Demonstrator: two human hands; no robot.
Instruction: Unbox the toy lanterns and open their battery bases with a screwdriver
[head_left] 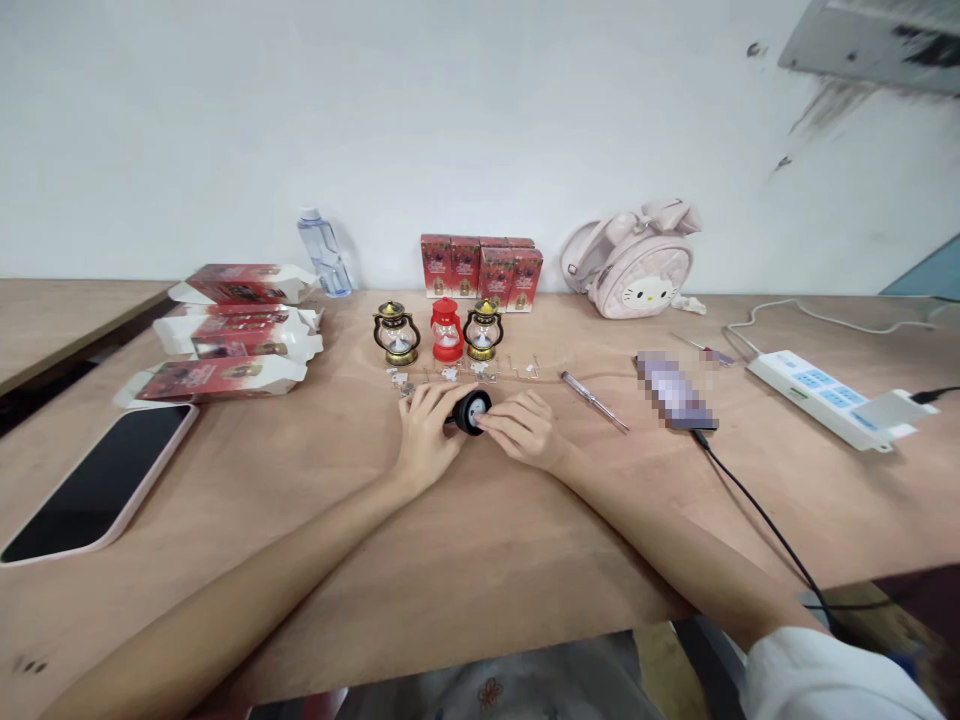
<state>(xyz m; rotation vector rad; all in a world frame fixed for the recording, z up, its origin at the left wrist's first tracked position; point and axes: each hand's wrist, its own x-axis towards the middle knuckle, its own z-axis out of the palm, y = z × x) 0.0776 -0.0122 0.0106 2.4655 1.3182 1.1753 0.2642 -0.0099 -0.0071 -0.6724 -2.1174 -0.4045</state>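
Observation:
My left hand is closed around a small black lantern, tipped on its side with its round base turned toward me. At the pale disc inside that base, the fingers of my right hand are pinched together. Whatever they hold there is hidden or too small to make out. Just beyond my hands stand a bronze-coloured lantern, a red lantern and another bronze-coloured lantern, all upright. Bent wire pieces and small white pieces lie in front of them. A screwdriver rests right of my right hand.
Red boxes stand by the wall; opened boxes lie at left above a phone. A water bottle and pink bag are behind. At right are a cabled phone and power strip.

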